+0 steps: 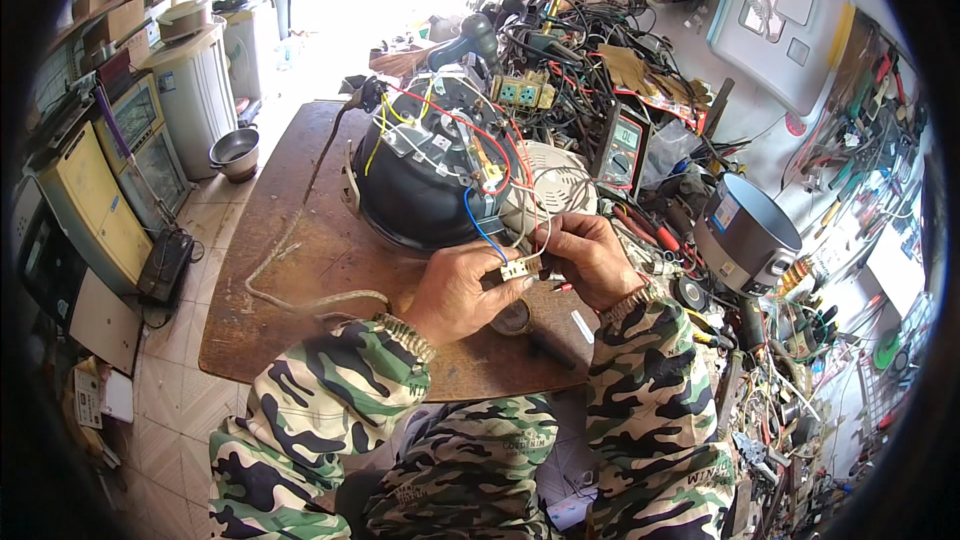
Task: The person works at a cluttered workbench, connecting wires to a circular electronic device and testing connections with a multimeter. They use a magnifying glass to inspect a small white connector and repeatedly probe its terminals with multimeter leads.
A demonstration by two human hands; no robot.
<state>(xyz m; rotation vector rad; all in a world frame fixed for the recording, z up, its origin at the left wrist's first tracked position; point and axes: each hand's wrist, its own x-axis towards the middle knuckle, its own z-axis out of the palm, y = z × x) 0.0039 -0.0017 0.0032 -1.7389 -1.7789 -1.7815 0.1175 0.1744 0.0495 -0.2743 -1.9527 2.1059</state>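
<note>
Between the thumb and fingers of my left hand (462,292), closed in a pinch, is a small pale wired part (520,268), perhaps a terminal block or small board. My right hand (592,258) is closed beside it, pinching a white wire (543,225) at the part's right end. A blue wire (481,222) runs from the part up to an overturned black round appliance body (408,208). Red, yellow and white wires cross that body's exposed metal underside. Behind my right hand leans a beige vented round cover (568,186). The fingertips partly hide the small part.
A brown wooden table (270,270) carries a frayed cord (265,290) and a roll of tape (512,318). A multimeter (623,152) stands behind the right hand. Heaped cables and tools fill the right side, with a grey pot (748,230) among them. Cabinets (95,205) line the left wall.
</note>
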